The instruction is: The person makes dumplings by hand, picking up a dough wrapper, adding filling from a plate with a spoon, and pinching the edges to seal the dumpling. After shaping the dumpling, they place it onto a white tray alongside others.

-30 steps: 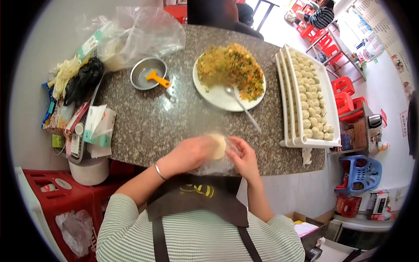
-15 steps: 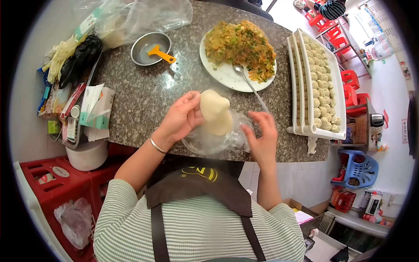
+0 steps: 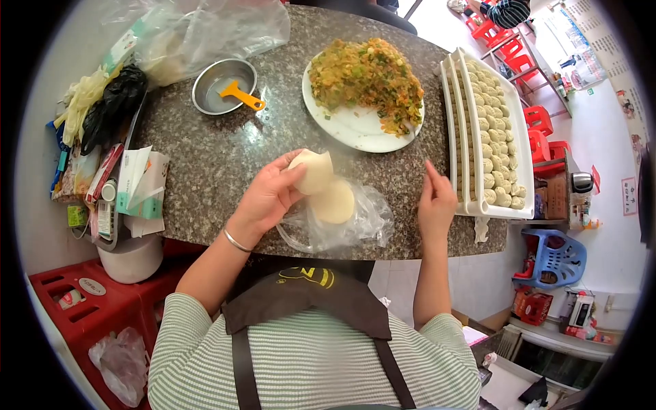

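My left hand point(image 3: 268, 195) pinches a round dough wrapper point(image 3: 314, 172) by its left side, its upper edge curling. Just below it, more pale wrapper dough point(image 3: 333, 202) rests on a crumpled clear plastic bag point(image 3: 365, 222) at the counter's near edge. My right hand point(image 3: 437, 205) is between the plate and the trays, its fingers closed toward the spoon's handle; the spoon is barely visible, its bowl end by the filling's lower right. A white plate point(image 3: 355, 133) carries a heap of chopped orange-and-green filling point(image 3: 369, 78).
Stacked white trays point(image 3: 459, 137) of pleated buns point(image 3: 499, 137) stand at right. A metal bowl point(image 3: 205, 92) with an orange-handled scraper point(image 3: 242, 96) sits at upper left. Plastic bags point(image 3: 225, 34), a tissue box point(image 3: 147, 188) and packets crowd the left side.
My right hand has moved right, away from the wrappers, and its fingers have closed. The spoon no longer lies across the plate's rim. My left hand has lifted the wrapper clear of the dough below.
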{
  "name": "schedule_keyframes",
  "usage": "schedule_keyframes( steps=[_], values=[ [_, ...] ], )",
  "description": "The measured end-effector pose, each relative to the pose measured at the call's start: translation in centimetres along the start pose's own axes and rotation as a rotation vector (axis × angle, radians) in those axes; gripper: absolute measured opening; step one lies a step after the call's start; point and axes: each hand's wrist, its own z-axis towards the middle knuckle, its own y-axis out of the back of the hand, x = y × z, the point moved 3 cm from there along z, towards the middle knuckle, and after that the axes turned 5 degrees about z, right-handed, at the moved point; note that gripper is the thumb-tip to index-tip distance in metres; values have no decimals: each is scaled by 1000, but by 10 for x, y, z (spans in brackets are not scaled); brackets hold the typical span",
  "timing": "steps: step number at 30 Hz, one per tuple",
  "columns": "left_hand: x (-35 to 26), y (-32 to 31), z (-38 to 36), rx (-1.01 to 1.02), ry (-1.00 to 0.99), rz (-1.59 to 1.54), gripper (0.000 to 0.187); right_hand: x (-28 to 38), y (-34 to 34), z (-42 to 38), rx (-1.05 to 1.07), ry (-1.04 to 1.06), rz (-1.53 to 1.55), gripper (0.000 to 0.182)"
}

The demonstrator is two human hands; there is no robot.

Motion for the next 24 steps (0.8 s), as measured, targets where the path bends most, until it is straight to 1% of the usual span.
schedule_keyframes(
  steps=[2,3,4,6,7,8,10,12,14,15,16,18,19,20,22,23,24],
  values=[
    [3,0,5,6,36,-51,41,-6,-8,-10,30,42,71,31],
    [5,-2,10,17,28,-52,40,-5,-11,-14,76,-3,110,30],
    [8,-5,13,26,20,-53,39,-3,-10,-14,75,-8,106,30],
    [8,-14,15,55,37,-82,38,4,-11,-10,205,-121,162,29],
    [7,-17,16,84,46,-111,36,1,-12,-6,128,-79,204,28],
    [7,-16,16,83,44,-111,36,-2,-12,0,129,-78,205,28],
    [8,-14,17,115,54,-158,35,-8,-12,10,107,-91,83,28],
    [8,-7,16,73,56,-163,34,-3,-14,9,146,-94,140,28],
    [9,-2,18,27,63,-171,34,-4,-11,8,136,-120,220,28],
    [10,-1,19,25,62,-171,34,-4,-5,13,130,-172,177,28],
    [12,0,20,24,62,-170,35,-5,-7,12,133,-176,177,28],
    [14,-5,22,12,84,-180,32,-8,-14,11,161,-174,224,28],
    [14,-8,24,2,101,-191,30,-9,-14,7,225,-227,225,29],
    [14,-11,26,0,100,-191,30,-7,-13,9,227,-226,226,29],
    [16,-18,30,-18,121,-228,30,-5,-8,10,190,-340,280,29],
    [18,-21,32,-18,124,-228,30,-8,-11,11,136,-323,311,29],
    [20,-27,35,4,153,-227,35,-9,-10,7,135,-322,310,29]
  ],
)
